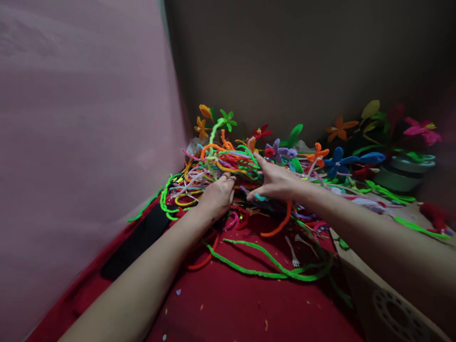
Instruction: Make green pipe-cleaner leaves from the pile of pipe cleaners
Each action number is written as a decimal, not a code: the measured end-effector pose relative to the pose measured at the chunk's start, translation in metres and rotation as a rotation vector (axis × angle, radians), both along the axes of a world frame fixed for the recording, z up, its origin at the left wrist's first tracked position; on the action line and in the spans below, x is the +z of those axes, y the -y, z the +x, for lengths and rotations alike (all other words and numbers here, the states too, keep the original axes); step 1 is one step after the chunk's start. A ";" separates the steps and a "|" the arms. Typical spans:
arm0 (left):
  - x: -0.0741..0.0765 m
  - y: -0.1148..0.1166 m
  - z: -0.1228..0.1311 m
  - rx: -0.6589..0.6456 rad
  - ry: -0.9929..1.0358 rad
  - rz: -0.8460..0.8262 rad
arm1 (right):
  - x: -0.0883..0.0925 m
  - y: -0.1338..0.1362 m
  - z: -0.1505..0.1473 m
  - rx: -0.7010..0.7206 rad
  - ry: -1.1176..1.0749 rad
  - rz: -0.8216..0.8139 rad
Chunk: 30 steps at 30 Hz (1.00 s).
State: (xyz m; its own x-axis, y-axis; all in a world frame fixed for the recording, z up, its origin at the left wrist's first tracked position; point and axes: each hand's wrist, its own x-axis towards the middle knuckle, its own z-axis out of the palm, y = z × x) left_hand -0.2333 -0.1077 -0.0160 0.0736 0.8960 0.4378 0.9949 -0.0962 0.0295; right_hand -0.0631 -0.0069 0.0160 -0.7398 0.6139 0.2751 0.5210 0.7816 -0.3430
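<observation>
A large tangled pile of fuzzy pipe cleaners (231, 159) in many colours lies at the far end of the red cloth. At its near edge is my left hand (218, 195), closed with the fingers curled inward. What lies in those fingers is hidden. My right hand (278, 181) rests against the pile's right side, thumb spread well apart from the fingers. A short turquoise strand (259, 197) shows by its thumb. Below the right wrist an orange pipe cleaner (281, 227) curves down. Long green pipe cleaners (256, 272) loop across the cloth nearer to me.
Pipe-cleaner flowers stand behind and to the right, among them a blue flower (337, 162) and a pink flower (423, 130). A pale green pot (404, 173) sits at right. A dark flat object (133, 244) lies left on the red cloth (221, 304). Walls close in left and behind.
</observation>
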 end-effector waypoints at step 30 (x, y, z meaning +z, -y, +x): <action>0.013 0.002 -0.019 0.038 -0.183 -0.022 | -0.002 -0.044 -0.007 -0.003 -0.246 -0.193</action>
